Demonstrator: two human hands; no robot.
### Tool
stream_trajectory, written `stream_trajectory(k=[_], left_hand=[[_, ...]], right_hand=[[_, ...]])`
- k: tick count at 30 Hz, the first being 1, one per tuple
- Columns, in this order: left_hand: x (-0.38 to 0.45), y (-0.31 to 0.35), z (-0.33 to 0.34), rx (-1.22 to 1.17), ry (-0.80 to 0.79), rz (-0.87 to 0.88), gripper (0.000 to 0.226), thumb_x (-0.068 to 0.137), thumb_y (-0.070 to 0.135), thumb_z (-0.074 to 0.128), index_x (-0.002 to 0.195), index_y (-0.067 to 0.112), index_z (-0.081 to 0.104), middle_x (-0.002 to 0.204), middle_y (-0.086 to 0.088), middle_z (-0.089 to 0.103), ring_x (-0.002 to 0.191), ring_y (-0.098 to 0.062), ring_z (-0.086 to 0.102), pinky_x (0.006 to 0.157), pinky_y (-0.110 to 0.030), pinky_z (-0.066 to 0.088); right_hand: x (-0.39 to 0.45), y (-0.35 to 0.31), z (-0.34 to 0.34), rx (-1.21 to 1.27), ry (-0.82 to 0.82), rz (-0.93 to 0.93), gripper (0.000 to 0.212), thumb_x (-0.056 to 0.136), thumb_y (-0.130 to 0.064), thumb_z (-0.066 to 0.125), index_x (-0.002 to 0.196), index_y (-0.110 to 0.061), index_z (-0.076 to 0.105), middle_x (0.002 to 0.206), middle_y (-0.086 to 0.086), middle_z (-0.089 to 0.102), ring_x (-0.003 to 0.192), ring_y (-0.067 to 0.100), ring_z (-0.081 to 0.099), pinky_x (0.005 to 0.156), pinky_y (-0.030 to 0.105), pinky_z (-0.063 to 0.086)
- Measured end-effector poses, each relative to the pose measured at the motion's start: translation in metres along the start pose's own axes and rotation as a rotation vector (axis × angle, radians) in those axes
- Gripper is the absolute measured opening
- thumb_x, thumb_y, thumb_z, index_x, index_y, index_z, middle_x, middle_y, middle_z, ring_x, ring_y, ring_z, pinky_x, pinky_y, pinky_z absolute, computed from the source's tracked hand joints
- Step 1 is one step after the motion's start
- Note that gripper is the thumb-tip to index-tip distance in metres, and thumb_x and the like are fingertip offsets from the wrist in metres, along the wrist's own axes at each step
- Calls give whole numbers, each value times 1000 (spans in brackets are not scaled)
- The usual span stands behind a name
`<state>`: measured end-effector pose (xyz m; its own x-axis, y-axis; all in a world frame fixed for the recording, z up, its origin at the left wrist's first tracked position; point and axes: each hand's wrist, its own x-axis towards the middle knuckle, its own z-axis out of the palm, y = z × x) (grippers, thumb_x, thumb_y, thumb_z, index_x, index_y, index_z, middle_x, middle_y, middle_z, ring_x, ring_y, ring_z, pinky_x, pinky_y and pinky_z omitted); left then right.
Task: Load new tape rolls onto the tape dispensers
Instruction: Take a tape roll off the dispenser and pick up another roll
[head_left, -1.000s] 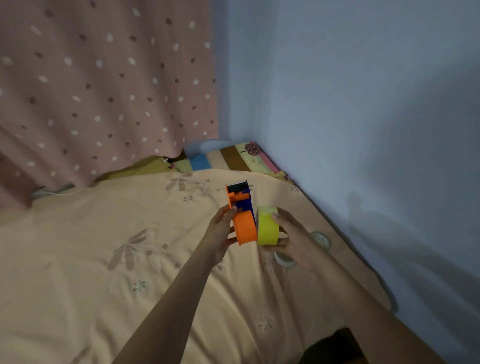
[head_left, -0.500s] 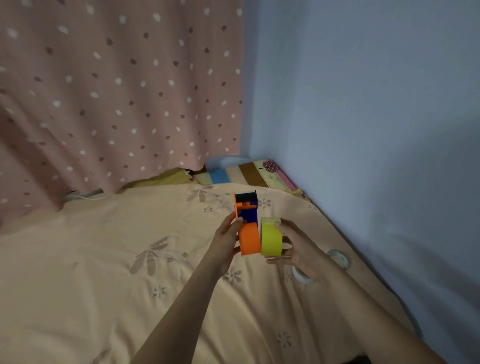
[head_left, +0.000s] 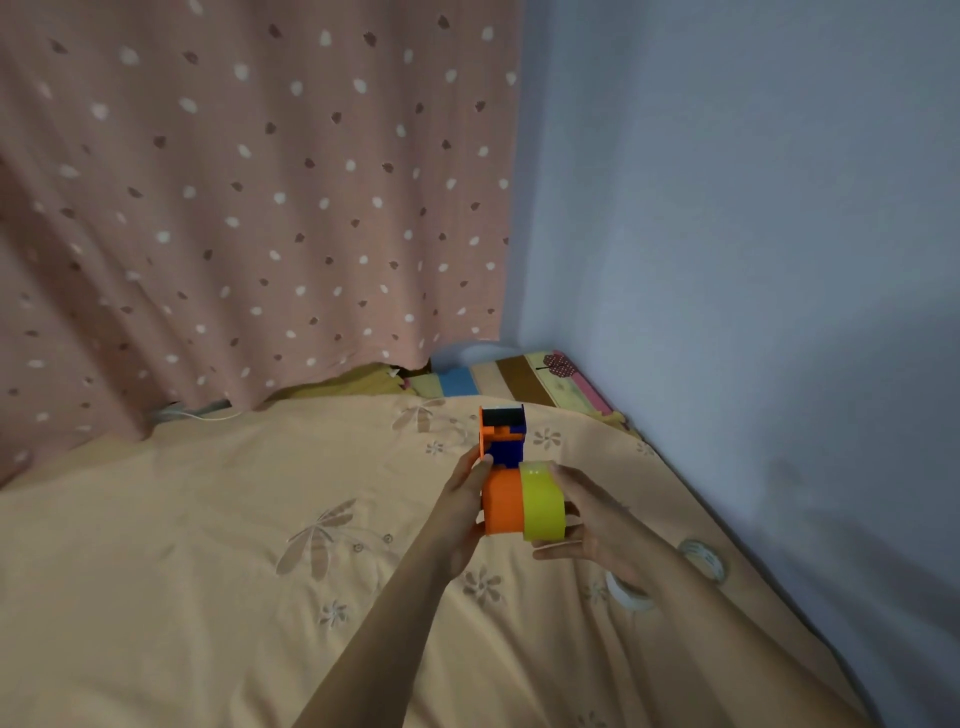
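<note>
My left hand grips the orange dispenser upright to steady it, while my right hand cups the yellow tape roll flush against its side, lined up, I judge, for seating. Two spare rolls lie on the bedsheet nearby.

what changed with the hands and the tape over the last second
Little changed. The left hand still grips the orange dispenser and the right hand still holds the yellow tape roll pressed against the dispenser's side; both sit slightly lower in the picture, but the view itself tilted up, showing more curtain. Nothing was picked up or let go. The two spare rolls stay on the bed.
</note>
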<state>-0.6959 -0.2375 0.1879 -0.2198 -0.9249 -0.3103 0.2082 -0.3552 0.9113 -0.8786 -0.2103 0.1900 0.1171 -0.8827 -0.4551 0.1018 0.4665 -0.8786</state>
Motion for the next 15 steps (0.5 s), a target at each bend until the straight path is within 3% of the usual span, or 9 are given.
stream_trajectory(k=[5,11,13,15], left_hand=[[0,1,-5,-22,-46,-8,39,102,42,48,141,35,50,135,-2,64,124,-30,59,100,-50,50],[2,-2,-10,-165,-193,-68,57,101,59,30,146,29,48,140,-7,62,132,-29,56,115,-54,39],[1,-2,-17,-107,-247,-49,58,98,54,45,150,30,41,145,-5,58,135,-28,53,115,-53,38],[0,-2,-25,-15,-282,-17,77,89,30,71,154,34,29,148,-3,53,135,-27,52,112,-49,44]], right_hand=[[7,2,5,-58,-133,-35,91,63,-45,91,141,-34,45,130,17,59,101,38,73,93,54,57],[17,2,23,-50,-122,-35,87,70,-43,87,144,-31,44,130,14,64,102,37,73,95,52,56],[18,0,26,-13,-128,-27,91,67,-45,88,145,-28,44,130,14,65,102,39,73,97,54,55],[20,-2,29,7,-153,-17,95,64,-48,88,145,-28,43,132,12,64,103,40,72,99,54,53]])
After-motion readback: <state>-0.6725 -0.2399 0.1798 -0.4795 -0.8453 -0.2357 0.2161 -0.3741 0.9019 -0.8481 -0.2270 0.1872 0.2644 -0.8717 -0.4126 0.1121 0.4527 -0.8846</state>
